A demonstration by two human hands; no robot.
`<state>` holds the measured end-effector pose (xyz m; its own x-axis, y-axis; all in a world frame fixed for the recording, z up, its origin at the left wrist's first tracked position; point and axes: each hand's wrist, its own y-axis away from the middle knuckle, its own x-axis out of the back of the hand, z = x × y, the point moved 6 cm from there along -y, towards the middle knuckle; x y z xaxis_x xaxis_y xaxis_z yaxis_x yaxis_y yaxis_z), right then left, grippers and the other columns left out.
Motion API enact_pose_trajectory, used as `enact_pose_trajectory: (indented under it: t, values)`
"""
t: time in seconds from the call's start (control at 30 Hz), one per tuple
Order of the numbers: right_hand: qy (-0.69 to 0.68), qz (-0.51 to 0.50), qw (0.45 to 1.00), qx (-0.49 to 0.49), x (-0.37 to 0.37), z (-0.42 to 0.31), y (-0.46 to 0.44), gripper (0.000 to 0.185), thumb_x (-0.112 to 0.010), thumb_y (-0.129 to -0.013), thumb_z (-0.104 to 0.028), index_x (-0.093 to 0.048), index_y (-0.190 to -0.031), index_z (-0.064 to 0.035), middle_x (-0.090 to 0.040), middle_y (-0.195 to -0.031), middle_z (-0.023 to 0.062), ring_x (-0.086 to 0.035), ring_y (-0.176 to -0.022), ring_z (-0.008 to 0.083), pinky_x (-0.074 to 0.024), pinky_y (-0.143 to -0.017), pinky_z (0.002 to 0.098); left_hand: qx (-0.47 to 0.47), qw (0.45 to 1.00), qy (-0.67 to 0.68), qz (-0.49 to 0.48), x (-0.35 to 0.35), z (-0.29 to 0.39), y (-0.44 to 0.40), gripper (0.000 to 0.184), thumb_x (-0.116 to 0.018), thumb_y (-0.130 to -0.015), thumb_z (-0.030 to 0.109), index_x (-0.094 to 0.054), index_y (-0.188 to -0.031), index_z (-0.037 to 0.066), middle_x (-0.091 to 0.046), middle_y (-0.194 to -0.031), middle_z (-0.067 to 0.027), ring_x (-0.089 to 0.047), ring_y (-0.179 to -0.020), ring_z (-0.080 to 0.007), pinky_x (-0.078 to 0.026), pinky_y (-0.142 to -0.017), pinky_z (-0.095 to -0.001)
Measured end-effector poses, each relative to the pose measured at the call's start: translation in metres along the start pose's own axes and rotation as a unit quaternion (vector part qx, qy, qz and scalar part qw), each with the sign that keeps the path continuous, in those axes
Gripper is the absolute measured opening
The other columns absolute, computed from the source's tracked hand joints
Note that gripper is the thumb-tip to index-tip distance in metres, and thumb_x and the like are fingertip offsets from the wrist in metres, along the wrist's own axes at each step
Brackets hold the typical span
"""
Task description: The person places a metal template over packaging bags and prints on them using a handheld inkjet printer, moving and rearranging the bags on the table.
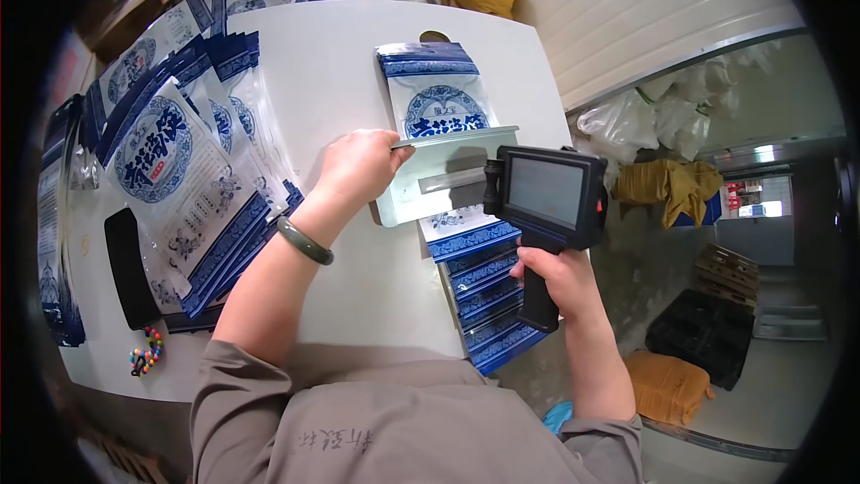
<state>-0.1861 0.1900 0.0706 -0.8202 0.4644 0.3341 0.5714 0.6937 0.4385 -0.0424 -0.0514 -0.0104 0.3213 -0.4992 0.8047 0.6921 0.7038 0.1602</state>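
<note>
My left hand (356,168) pinches the upper left corner of a pale metal guide plate (403,199) with a slot cut in it. The plate lies across a blue-and-white printed pouch (441,99), covering its middle. In my right hand (560,280) is a black handheld inkjet printer (548,193), gripped round its handle, with a grey screen facing up. The printer's head is at the plate's right end; whether they touch I cannot tell. Below the plate, overlapping blue pouches (502,333) run down toward my body.
Many similar pouches (166,157) lie fanned on the left of the white table (313,63). A black elongated object (132,269) and a colourful bead bracelet (148,354) are at the left. Yellow sacks (665,186) and black pallets (703,333) stand on the floor at right.
</note>
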Motion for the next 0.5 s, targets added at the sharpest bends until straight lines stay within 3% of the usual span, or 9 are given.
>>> enact_pose_trajectory:
  t: [0.23, 0.5]
  values:
    - [0.066, -0.063, 0.995, -0.034, -0.040, -0.023, -0.013, 0.020, -0.066, -0.084, -0.008, -0.063, -0.100, 0.0036, -0.065, -0.073, 0.0088, -0.066, -0.061, 0.0181, -0.0541, -0.059, 0.0311, -0.008, 1.000, -0.002, 0.001, -0.001, -0.002, 0.000, 0.029, -0.059, -0.098, 0.037, -0.073, -0.108, 0.014, -0.074, -0.101, -0.0118, -0.070, -0.098, -0.0307, -0.055, -0.085, -0.0441]
    - [0.152, -0.059, 0.983, -0.087, -0.071, -0.021, -0.030, 0.020, -0.068, -0.086, -0.006, -0.060, -0.100, 0.0052, -0.064, -0.072, 0.0093, -0.065, -0.058, 0.0176, -0.0550, -0.055, 0.0324, -0.036, 0.999, 0.022, 0.011, -0.001, -0.004, -0.001, 0.025, -0.060, -0.097, 0.034, -0.074, -0.101, 0.013, -0.073, -0.091, -0.0136, -0.069, -0.091, -0.0335, -0.054, -0.081, -0.0459]
